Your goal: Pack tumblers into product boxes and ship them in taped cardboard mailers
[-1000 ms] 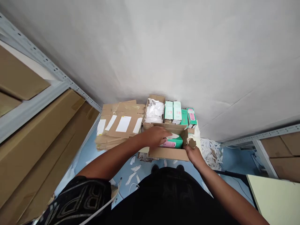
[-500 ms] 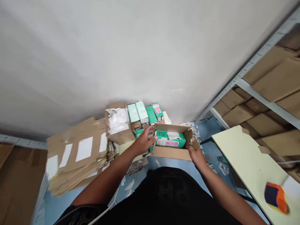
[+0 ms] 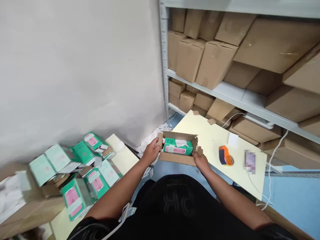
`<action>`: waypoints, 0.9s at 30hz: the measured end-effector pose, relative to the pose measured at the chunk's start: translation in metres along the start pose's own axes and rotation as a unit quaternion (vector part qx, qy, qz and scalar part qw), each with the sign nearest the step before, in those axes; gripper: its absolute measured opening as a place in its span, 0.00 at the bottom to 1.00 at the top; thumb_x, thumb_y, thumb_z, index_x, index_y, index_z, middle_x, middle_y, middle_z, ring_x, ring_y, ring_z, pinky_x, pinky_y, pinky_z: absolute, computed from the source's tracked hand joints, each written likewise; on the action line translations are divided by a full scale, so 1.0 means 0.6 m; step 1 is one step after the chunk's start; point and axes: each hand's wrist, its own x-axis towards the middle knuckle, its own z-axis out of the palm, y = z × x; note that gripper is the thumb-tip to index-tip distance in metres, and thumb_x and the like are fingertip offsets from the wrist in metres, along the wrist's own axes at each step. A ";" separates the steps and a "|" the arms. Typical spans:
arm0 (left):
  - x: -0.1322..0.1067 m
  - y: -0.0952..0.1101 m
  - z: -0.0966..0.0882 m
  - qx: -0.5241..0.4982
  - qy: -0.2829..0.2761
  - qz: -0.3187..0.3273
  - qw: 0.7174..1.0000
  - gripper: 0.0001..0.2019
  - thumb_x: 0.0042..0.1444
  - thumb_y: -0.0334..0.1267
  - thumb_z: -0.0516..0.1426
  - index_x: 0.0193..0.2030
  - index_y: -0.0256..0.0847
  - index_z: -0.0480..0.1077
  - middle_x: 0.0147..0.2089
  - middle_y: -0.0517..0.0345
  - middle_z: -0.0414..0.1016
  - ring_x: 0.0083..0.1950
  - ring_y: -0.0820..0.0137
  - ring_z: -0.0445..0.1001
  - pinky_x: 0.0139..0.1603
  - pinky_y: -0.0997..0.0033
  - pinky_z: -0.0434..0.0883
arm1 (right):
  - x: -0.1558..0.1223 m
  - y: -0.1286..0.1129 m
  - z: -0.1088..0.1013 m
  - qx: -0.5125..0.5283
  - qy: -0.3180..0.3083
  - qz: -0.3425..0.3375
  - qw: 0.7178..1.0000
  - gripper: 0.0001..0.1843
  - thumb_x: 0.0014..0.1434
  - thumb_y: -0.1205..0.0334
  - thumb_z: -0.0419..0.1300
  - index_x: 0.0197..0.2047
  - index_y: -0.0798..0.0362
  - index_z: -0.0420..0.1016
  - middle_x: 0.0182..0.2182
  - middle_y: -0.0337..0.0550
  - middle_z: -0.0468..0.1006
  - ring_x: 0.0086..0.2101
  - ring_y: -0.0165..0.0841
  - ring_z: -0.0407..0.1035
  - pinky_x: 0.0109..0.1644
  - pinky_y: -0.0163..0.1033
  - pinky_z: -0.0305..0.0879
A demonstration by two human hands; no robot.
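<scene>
Between my hands is an open cardboard box [image 3: 178, 158], held up in front of my body. Inside it lies a green box with a pink panel [image 3: 178, 146], and a piece of white paper rests on its top. My left hand [image 3: 152, 150] grips the box's left end by the flap. My right hand [image 3: 201, 162] has its fingers closed on the right end, beside a torn flap. The undersides of both hands' grips are partly hidden by the cardboard.
Right of me a pale yellow table [image 3: 200, 130] carries an orange-and-navy tape dispenser [image 3: 225, 155] and a white paper [image 3: 233, 139]. Behind it, metal shelving [image 3: 212, 91] holds many cartons. Several green boxes [image 3: 83, 152] sit on a left table [image 3: 126, 160]. Paper scraps [image 3: 150, 136] lie by the wall.
My view has swung right, toward the table and shelving. My left hand has moved from beside the box onto its left end; the right hand still holds the other end.
</scene>
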 end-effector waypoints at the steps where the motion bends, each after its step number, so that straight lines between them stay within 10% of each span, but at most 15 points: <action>1: 0.023 0.013 0.027 0.004 -0.006 -0.007 1.000 0.27 0.58 0.37 0.52 0.66 0.45 0.68 0.61 0.54 0.77 0.62 0.57 0.73 0.65 0.57 0.68 | 0.014 0.014 -0.019 0.009 0.002 0.007 1.000 0.24 0.59 0.46 0.51 0.45 0.51 0.81 0.45 0.52 0.84 0.48 0.49 0.77 0.48 0.46 0.71; 6: 0.125 0.066 0.129 0.006 -0.069 0.027 0.997 0.30 0.57 0.36 0.52 0.68 0.42 0.65 0.62 0.53 0.76 0.61 0.59 0.75 0.63 0.60 0.70 | 0.083 0.079 -0.073 0.068 0.033 0.030 0.997 0.30 0.61 0.47 0.52 0.59 0.53 0.76 0.53 0.52 0.81 0.54 0.48 0.74 0.56 0.47 0.69; 12: 0.252 0.093 0.202 0.038 -0.185 0.090 0.978 0.28 0.60 0.36 0.51 0.68 0.44 0.66 0.58 0.54 0.79 0.56 0.60 0.77 0.60 0.59 0.72 | 0.145 0.131 -0.104 0.108 0.064 -0.020 0.992 0.44 0.64 0.47 0.54 0.78 0.49 0.47 0.67 0.48 0.69 0.64 0.42 0.65 0.67 0.48 0.60; 20: 0.420 0.063 0.297 0.040 -0.305 0.180 0.934 0.34 0.59 0.40 0.57 0.72 0.41 0.60 0.73 0.43 0.62 0.71 0.56 0.65 0.66 0.55 0.71 | 0.205 0.115 -0.125 0.075 0.064 0.046 0.994 0.51 0.60 0.43 0.61 0.78 0.54 0.46 0.44 0.46 0.83 0.40 0.43 0.77 0.53 0.48 0.68; 27: 0.504 0.052 0.324 0.068 -0.377 0.263 0.886 0.28 0.64 0.43 0.54 0.70 0.39 0.64 0.70 0.42 0.60 0.71 0.56 0.63 0.68 0.55 0.69 | 0.233 0.127 -0.122 0.132 0.102 0.025 0.986 0.40 0.69 0.38 0.46 0.76 0.51 0.54 0.70 0.48 0.64 0.70 0.41 0.56 0.72 0.49 0.52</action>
